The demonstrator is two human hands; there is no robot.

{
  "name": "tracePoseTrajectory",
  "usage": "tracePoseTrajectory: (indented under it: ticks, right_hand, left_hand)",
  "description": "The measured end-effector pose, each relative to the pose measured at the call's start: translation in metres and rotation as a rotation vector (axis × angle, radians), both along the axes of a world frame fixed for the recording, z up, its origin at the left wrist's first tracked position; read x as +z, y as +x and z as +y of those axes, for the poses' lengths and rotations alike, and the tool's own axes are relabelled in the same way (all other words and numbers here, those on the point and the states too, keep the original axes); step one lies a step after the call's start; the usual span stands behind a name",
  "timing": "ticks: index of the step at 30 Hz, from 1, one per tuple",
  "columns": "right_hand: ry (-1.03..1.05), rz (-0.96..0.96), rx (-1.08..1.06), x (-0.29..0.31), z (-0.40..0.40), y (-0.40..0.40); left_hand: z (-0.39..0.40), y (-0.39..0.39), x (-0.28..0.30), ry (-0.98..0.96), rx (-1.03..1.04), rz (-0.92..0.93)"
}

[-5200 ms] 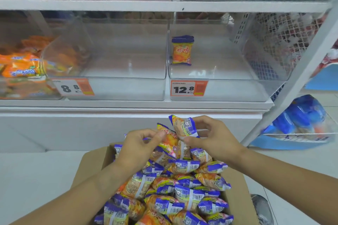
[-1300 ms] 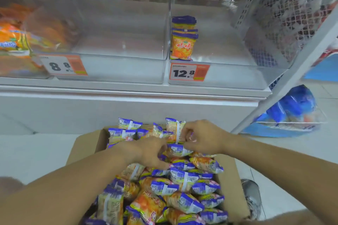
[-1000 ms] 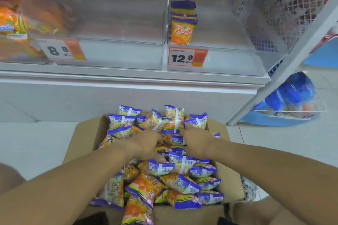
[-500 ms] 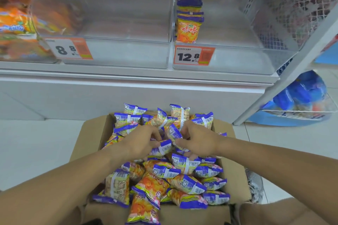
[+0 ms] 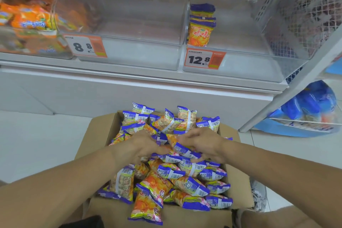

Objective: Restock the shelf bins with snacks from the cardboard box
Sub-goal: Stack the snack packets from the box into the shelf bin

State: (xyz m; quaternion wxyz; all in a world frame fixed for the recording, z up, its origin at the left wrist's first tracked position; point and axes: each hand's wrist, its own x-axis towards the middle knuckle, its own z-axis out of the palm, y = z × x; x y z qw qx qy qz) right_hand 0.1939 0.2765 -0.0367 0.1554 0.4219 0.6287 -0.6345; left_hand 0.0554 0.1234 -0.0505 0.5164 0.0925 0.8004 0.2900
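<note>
A cardboard box (image 5: 98, 127) on the floor is heaped with several orange and purple snack packets (image 5: 170, 172). Both my hands are down in the heap near its middle. My left hand (image 5: 146, 147) lies over the packets with fingers curled into them. My right hand (image 5: 205, 144) grips a packet (image 5: 182, 149) between thumb and fingers. Above, the right clear shelf bin (image 5: 240, 65) with the 12.8 price tag (image 5: 203, 58) holds a short row of upright matching packets (image 5: 200, 27) at its left side. The middle clear bin (image 5: 133, 53) carries the 8.8 tag.
The left bin holds orange snack bags (image 5: 31, 22). A slanted white shelf post (image 5: 296, 83) runs down at the right, with a blue bag in a wire basket (image 5: 307, 109) behind it. A white plinth stands under the shelf. White floor tiles surround the box.
Since five seconds ago more packets stand in the right bin. In the last second both hands stayed in the heap, drawing together over packets near its middle.
</note>
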Motion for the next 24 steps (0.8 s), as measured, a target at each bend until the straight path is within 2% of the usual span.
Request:
tracePoseTrajectory:
  ticks: [4, 7, 9, 15, 19, 21, 24]
  right_hand:
    - [-0.049, -0.044, 0.009, -0.008, 0.001, -0.003]
    - [-0.154, -0.100, 0.117, -0.010, 0.002, -0.006]
    - [-0.150, -0.093, 0.179, -0.006, 0.005, -0.012]
    - [-0.126, 0.013, 0.145, 0.035, 0.030, -0.022]
    - [0.004, 0.140, 0.164, 0.068, 0.051, -0.020]
    - [0.018, 0.224, 0.170, 0.080, 0.057, -0.015]
    - [0.175, 0.375, 0.202, 0.095, 0.055, -0.006]
  left_hand:
    - [-0.003, -0.005, 0.012, -0.031, -0.070, -0.235]
    - [-0.005, -0.002, 0.013, 0.032, -0.002, -0.246]
    - [-0.004, -0.001, 0.019, 0.078, 0.066, -0.256]
    - [0.004, -0.001, 0.040, 0.229, 0.121, -0.353]
    - [0.009, -0.004, 0.057, 0.370, 0.157, -0.275]
    - [0.012, -0.004, 0.070, 0.453, 0.115, -0.231]
    - [0.019, -0.004, 0.092, 0.599, -0.016, -0.249]
